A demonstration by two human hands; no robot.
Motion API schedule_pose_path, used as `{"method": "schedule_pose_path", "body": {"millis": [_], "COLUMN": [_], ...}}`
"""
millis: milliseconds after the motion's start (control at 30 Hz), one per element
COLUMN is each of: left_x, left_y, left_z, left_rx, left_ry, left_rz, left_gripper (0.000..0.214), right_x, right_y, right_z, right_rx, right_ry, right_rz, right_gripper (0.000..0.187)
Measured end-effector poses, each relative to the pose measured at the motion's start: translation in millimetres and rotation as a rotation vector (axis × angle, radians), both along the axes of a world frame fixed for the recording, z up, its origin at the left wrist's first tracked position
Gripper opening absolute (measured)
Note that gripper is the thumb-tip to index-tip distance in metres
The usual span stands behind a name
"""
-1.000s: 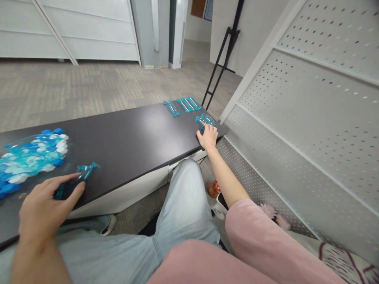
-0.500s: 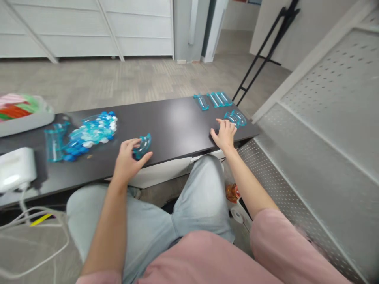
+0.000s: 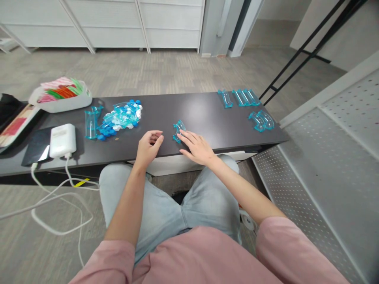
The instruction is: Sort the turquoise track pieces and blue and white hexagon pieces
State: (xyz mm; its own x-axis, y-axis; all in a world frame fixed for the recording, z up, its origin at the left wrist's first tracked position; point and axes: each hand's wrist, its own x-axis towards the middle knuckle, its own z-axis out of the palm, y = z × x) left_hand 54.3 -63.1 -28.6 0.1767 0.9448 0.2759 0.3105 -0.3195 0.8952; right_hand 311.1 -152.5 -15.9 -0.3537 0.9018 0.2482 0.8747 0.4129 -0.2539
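Note:
A curved translucent blue plastic piece (image 3: pixel 178 128) lies on the dark tabletop in front of me. My right hand (image 3: pixel 197 149) reaches over its right side with fingers stretched out; the fingertips are at the piece and cover part of it. To the left of the piece, my left hand (image 3: pixel 149 149) hovers by the table's front edge. Its fingers are loosely curled, a gap shows before the thumb, and nothing is visible in it. Similar curved pieces (image 3: pixel 260 120) lie at the right end, with a row of straight blue pieces (image 3: pixel 245 98) behind them.
Left of my hands is a pile of small blue and white pieces (image 3: pixel 122 116), beside clear blue tube-like parts (image 3: pixel 91 125). Further left stand a white bin (image 3: pixel 63 105) of colourful items and a white device (image 3: pixel 63 141) with cables. A perforated panel (image 3: pixel 296 185) borders the right side.
My left hand has drawn away from the curved piece, leaving it on the table. My right hand has come leftward from the right-end pieces to this one. The view has shifted too.

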Motion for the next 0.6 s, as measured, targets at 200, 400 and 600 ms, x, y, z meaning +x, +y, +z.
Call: {"method": "schedule_pose_path", "body": {"millis": [200,400,600], "left_x": [3,3,1], "left_y": [-4,-4,-6], "left_z": [4.8,9.1,13.3], "left_rx": [0.017,0.006,-0.014], "left_ry": [0.053,0.08,0.139], "left_rz": [-0.024,-0.014,0.009], "left_gripper": [0.04,0.042,0.046], "right_x": [-3,20,72], "right_y": [0,0,-3], "right_z": [-1.0,2.5,7.6], "right_rx": [0.014,0.02,0.027], "right_ry": [-0.011,-0.003,-0.049], "right_rz": [-0.079,-0.226,-0.477], "right_gripper": [0.068,0.054,0.043]}}
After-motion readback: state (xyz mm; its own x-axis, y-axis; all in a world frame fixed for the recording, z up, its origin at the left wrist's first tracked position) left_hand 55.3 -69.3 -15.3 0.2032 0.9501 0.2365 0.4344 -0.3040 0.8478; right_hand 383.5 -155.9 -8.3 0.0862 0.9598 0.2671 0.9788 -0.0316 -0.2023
